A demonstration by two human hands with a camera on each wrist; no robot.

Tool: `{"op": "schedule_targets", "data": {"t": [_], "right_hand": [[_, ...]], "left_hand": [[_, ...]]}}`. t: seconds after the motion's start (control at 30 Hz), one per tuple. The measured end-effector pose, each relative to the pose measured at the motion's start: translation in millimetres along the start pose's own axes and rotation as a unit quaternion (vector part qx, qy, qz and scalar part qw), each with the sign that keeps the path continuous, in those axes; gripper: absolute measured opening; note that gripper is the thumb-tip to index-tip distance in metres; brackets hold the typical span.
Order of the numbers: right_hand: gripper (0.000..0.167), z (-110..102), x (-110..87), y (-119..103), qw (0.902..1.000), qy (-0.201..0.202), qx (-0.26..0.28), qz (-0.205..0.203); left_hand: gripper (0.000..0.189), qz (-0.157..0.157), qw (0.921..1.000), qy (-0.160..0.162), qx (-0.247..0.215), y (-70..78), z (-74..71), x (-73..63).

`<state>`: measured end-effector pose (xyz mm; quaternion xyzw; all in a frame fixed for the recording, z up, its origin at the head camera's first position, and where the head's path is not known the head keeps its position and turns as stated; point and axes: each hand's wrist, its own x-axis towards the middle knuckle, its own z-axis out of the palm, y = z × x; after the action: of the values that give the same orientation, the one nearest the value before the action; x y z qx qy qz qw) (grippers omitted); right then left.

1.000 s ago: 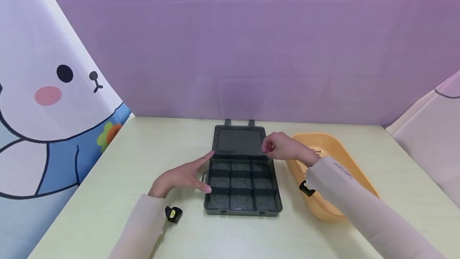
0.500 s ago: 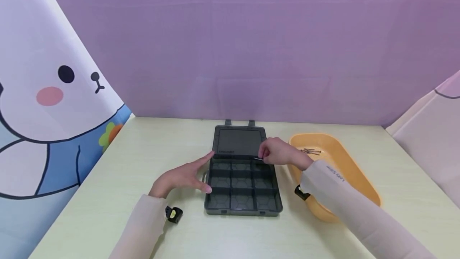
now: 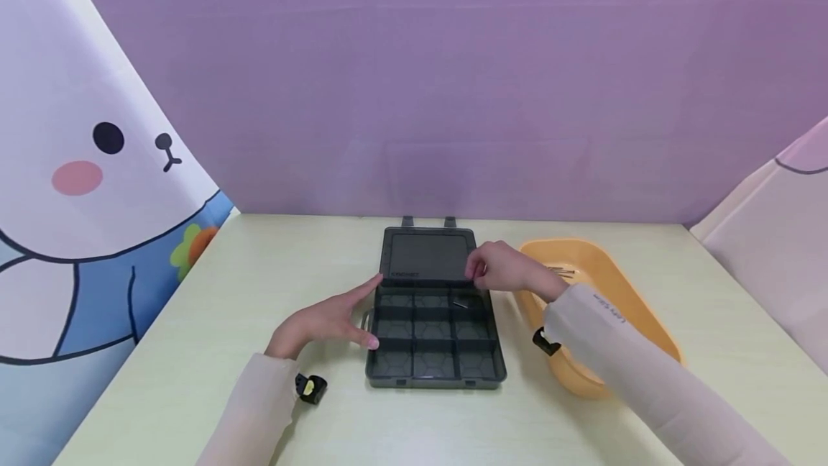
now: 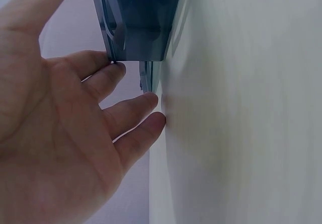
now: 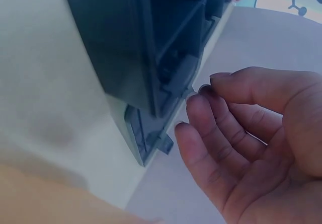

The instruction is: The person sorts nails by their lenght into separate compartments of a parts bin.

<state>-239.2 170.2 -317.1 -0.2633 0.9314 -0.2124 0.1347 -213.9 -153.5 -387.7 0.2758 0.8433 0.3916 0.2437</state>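
Observation:
A dark, see-through compartment box (image 3: 433, 362) lies with its lid (image 3: 428, 253) folded back. My left hand (image 3: 326, 322) rests along the box's left edge, thumb near the front and fingers spread; in the left wrist view its fingers (image 4: 133, 110) are extended beside the box wall. Over the back right compartment hovers my right hand (image 3: 503, 267), its fingers loosely bent. The right wrist view shows nothing held between thumb and fingertips (image 5: 197, 108). In that compartment lies a thin, shiny nail (image 3: 461, 304).
A yellow-orange tray (image 3: 647, 318) stands right of the box, partly behind the right forearm. Several thin nails (image 3: 561, 272) lie at its far end. A purple cloth (image 3: 414, 92) closes off the table's back, and a printed cartoon sheet (image 3: 110, 250) the left.
My right hand lowered a nail toward the back right compartment and let it go; the nail now lies inside. The hand has risen slightly. My left hand has stayed at the box.

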Motion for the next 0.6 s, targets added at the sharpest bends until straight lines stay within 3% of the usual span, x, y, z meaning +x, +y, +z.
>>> {"op": "schedule_targets", "data": {"t": [0.3, 0.6], "right_hand": [[0.013, -25, -13.9, 7, 0.9993, 0.024, -0.029, -0.006], [0.013, -50, -39.7, 26, 0.9991, 0.035, -0.018, 0.010]], "left_hand": [[0.115, -0.003, 1.0000, 0.001, 0.005, 1.7, 1.8, 3.7], [0.116, 0.002, 1.0000, 0.001, 0.007, 2.2, 4.9, 8.9]]}}
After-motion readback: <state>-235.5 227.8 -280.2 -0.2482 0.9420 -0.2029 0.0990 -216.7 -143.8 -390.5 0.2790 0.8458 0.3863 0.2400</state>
